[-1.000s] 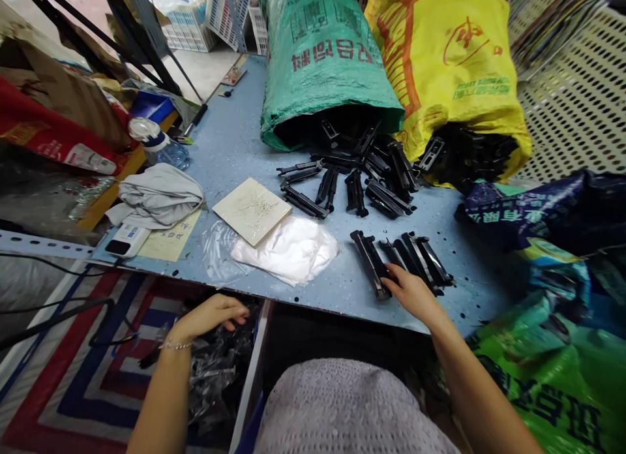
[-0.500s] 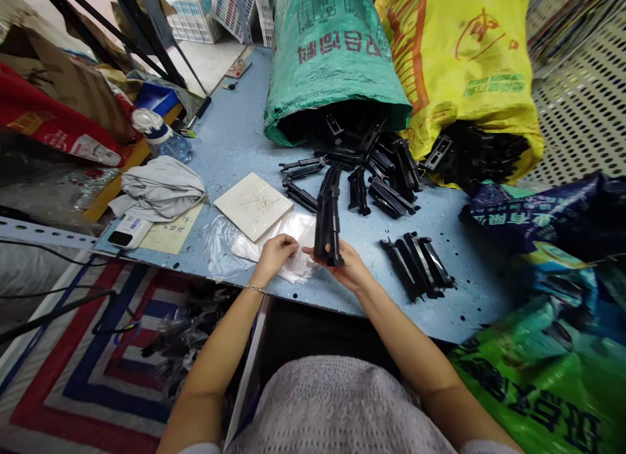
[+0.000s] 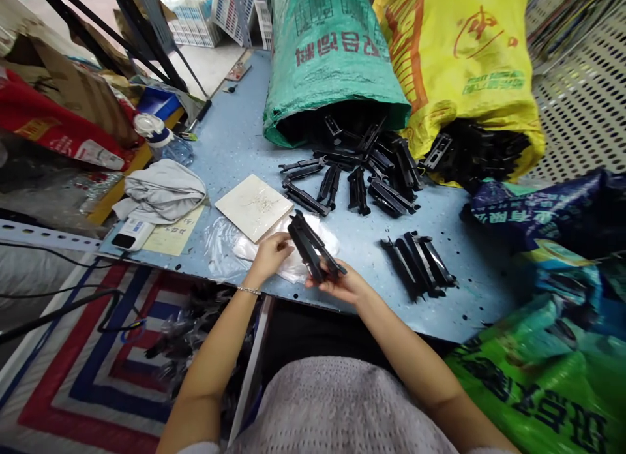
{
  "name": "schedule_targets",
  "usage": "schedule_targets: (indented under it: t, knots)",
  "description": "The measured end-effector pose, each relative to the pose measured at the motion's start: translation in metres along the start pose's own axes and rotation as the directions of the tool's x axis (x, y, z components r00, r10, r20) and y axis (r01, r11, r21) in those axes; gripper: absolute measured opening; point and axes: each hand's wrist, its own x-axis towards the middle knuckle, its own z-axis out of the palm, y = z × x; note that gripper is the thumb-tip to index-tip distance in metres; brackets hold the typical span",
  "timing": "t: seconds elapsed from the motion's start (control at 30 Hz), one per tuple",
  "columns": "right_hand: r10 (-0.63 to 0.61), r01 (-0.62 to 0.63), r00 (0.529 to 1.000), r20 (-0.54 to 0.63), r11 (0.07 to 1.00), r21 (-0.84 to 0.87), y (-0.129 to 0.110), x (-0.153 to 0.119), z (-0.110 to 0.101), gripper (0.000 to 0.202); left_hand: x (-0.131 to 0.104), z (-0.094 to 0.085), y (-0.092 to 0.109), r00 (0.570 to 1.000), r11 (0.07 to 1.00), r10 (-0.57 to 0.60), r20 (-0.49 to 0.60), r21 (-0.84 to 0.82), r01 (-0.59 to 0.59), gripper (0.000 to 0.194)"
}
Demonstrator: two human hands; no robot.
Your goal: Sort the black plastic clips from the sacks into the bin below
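My right hand [image 3: 348, 286] grips a long black plastic part [image 3: 308, 245] from below, with its far end tilted up to the left. Close beside that part, my left hand [image 3: 270, 255] has thumb and fingertips pressed together; whatever they pinch is too small to see. A cream square tile [image 3: 239, 209] scattered with tiny pale bits lies just beyond my left hand. Clear plastic bags [image 3: 222, 248] spread under the tile and hands. To the right, several black parts [image 3: 418, 265] lie side by side in a row.
More loose black parts [image 3: 357, 190] spill from a green woven sack [image 3: 337, 69]. A yellow sack [image 3: 469, 62] holds more of them. At left sit a grey cloth [image 3: 163, 190], a white device [image 3: 133, 234] and a bottle [image 3: 166, 141]. A green bag [image 3: 542, 389] bulges at lower right.
The held black part has swung from nearly upright to leaning left, and my right hand has dropped slightly. My left hand has shifted a little left, still pinched.
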Motion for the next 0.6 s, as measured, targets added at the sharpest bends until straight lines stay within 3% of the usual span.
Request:
schedule_targets:
  t: [0.1,0.23,0.37,0.5,0.6]
  knots:
    - [0.006,-0.008,0.998,-0.069,1.0,-0.025,0.005,0.006,-0.003,0.03,-0.001,-0.004,-0.005,0.998,0.992,0.028,-0.061,0.125,-0.02,0.034]
    - [0.182,-0.182,0.983,-0.014,0.982,-0.045,0.014,0.007,-0.012,0.02,-0.005,-0.021,-0.009,0.996,0.972,0.063,-0.061,0.231,-0.048,0.048]
    - [0.208,-0.208,0.978,-0.031,0.978,-0.007,0.02,0.012,-0.017,0.013,-0.024,-0.028,0.013,0.979,0.936,0.201,-0.03,0.302,-0.183,0.053]
    - [0.071,-0.071,0.995,-0.072,0.997,-0.007,0.021,0.02,-0.013,0.008,-0.058,-0.005,0.051,0.899,0.896,0.399,0.179,0.133,-0.424,0.059]
    - [-0.119,0.095,0.976,-0.185,0.987,-0.132,0.025,0.017,-0.002,0.008,-0.076,0.02,0.07,0.875,0.899,0.416,0.248,0.029,-0.436,0.064]
